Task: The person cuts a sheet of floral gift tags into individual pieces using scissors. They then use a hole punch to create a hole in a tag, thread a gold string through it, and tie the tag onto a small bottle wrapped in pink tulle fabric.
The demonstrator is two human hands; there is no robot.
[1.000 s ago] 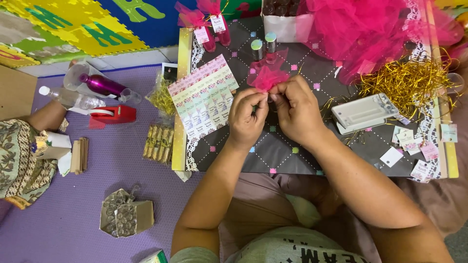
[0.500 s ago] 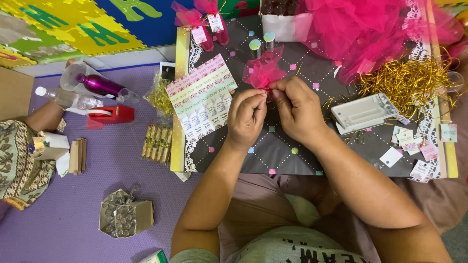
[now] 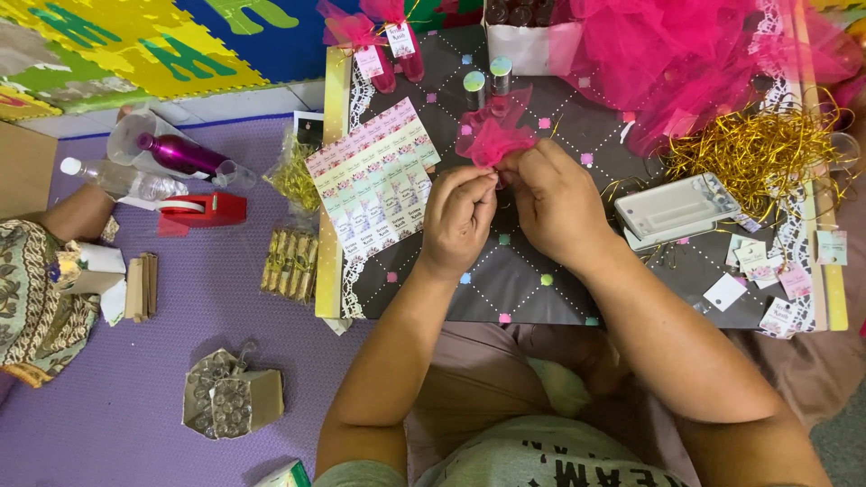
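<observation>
**Two hands pinched a pink net bundle over the dark board**

Two forearms rose from the bottom edge, their elbows cut off by the frame, over a lap in a pale shirt. Both wrists bent inward and met above the dark dotted board (image 3: 505,271). The left hand (image 3: 458,219) curled its fingers tight, thumb and fingertips pinched on the neck of the pink net bundle (image 3: 494,140). The right hand (image 3: 557,203) closed on the same spot from the other side, knuckles up, touching the left. What sat inside the net, and any tie at its neck, stayed hidden behind the fingers.

Just left of the hands lay a sheet of small labels (image 3: 374,185); to the right, a white plastic tray (image 3: 677,207) beside a tangle of gold tinsel (image 3: 762,149). Out on the purple mat, a red tape dispenser (image 3: 203,209) and a purple bottle (image 3: 176,153). Farthest off, a heap of pink netting (image 3: 695,54) ran out of the top edge, and a co-worker's arm (image 3: 77,212) showed only partly at far left.
</observation>
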